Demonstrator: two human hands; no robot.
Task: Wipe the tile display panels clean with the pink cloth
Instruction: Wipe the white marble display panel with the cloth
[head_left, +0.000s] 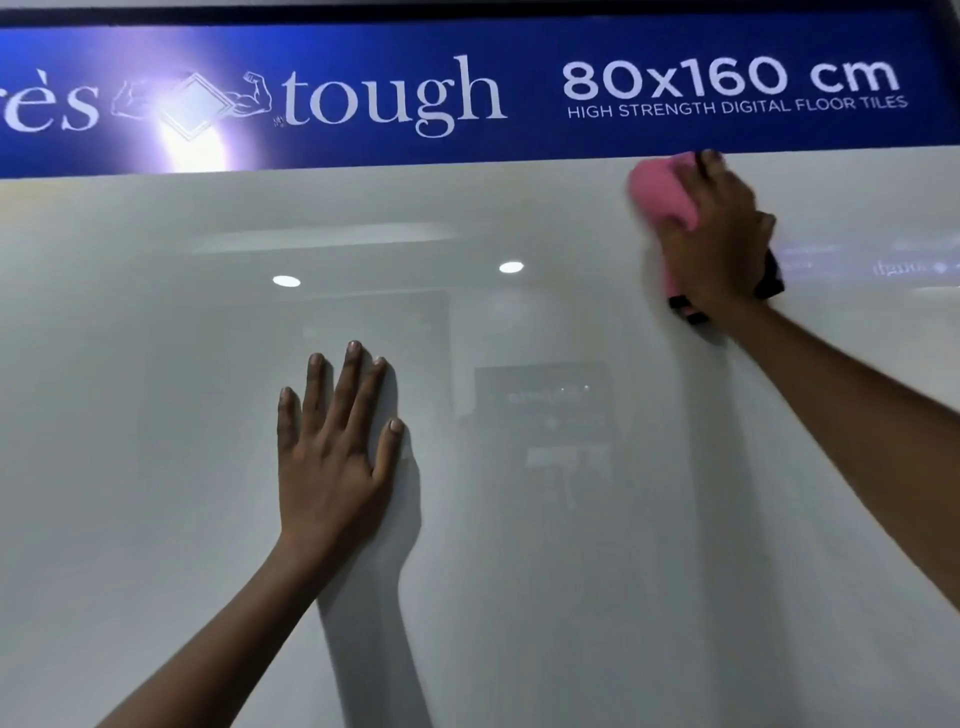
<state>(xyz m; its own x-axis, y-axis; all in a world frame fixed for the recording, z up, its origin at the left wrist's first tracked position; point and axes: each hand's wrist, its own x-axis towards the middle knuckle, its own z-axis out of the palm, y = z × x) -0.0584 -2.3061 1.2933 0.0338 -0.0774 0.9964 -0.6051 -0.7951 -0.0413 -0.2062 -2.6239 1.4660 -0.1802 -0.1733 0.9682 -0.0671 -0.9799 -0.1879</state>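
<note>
A large glossy white tile panel (519, 571) fills the view and mirrors ceiling lights. My left hand (337, 457) lies flat on it near the middle, fingers straight and spread. My right hand (722, 244) is up at the panel's top right, just under the blue banner, and presses a pink cloth (662, 192) against the tile. The cloth bulges out to the left of my fingers and a strip of it shows below my palm. The right hand is blurred. A dark band sits on that wrist.
A blue banner (467, 93) with white lettering "tough 80x160 cm" runs across the top, its lower edge meeting the panel. A bright light glare sits on the banner's left part. Dim reflections of the room show in the tile.
</note>
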